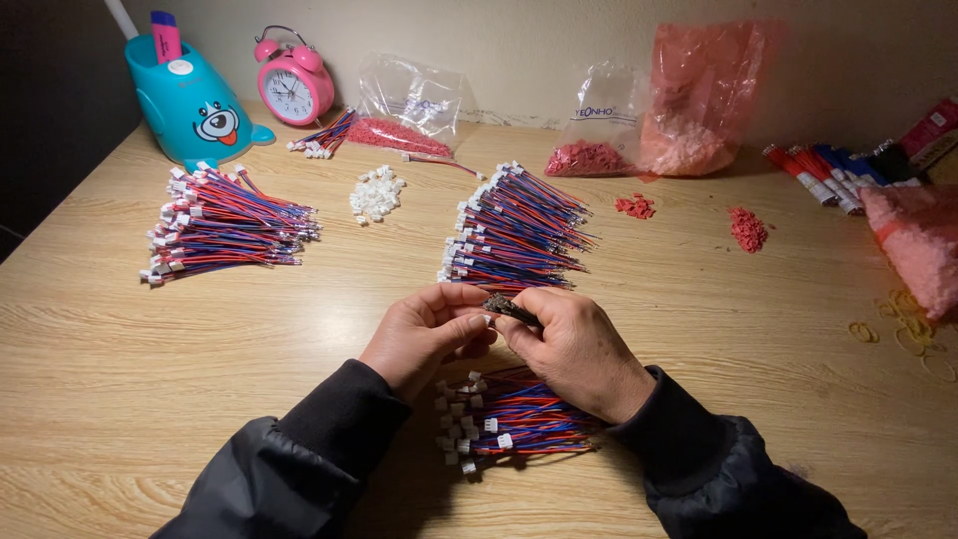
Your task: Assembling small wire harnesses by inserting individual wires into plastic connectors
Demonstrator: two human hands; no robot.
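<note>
My left hand [424, 334] and my right hand [579, 349] meet above the wooden table [150, 369], both pinching one short wire lead [507, 306]; its white connector sits at my left fingertips. Under my wrists lies a small pile of red-and-blue wire leads with white connectors [504, 419]. Just beyond my hands rests a bigger pile of the same leads [514, 230].
Another wire pile [225, 222] lies at the left, with loose white connectors [376, 194] behind. At the back stand a teal pen holder [190, 100], a pink alarm clock [294, 85] and plastic bags of red parts [599, 130]. Rubber bands [903, 324] lie at the right.
</note>
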